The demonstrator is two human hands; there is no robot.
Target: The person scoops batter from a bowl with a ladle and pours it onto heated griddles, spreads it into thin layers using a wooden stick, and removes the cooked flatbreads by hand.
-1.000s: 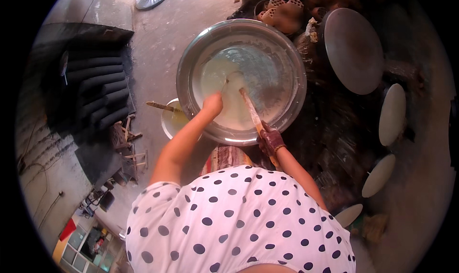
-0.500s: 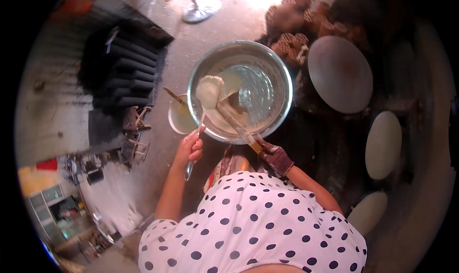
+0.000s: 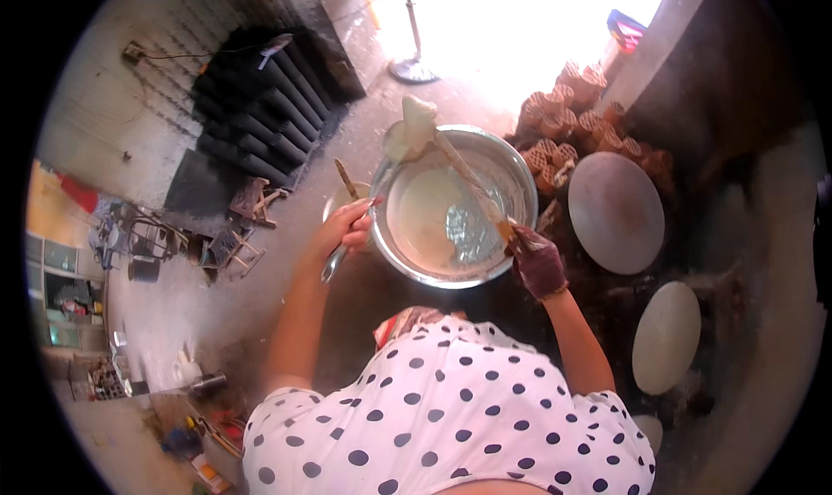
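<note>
My bare left hand (image 3: 345, 228) is closed around the metal handle of a ladle (image 3: 402, 143), whose bowl is over the left far rim of a wide metal basin (image 3: 530, 183). In my right hand (image 3: 537, 265), which wears a dark red glove, is a long wooden stick (image 3: 468, 179) with a yellowish end. Its far end, coated in pale batter (image 3: 419, 113), is at the ladle's bowl. More pale, runny batter lies in the basin, thin enough in one spot that shiny metal shows. Partly behind my left hand stands a small white bucket (image 3: 332, 202) with a brown stick (image 3: 345, 179) in it.
Stacked black cylinders (image 3: 269, 118) line the left wall, with small wooden stools (image 3: 251, 202) nearby. A pile of reddish perforated cylinders (image 3: 563, 118) sits far right. Round discs, one grey (image 3: 617, 213) and one pale (image 3: 666, 337), are on the right. A stand's round base (image 3: 412, 70) is ahead.
The ladle and the stick's coated end have moved from over the basin's inside to its far left rim. Both hands have moved up and apart. The view has shifted too.
</note>
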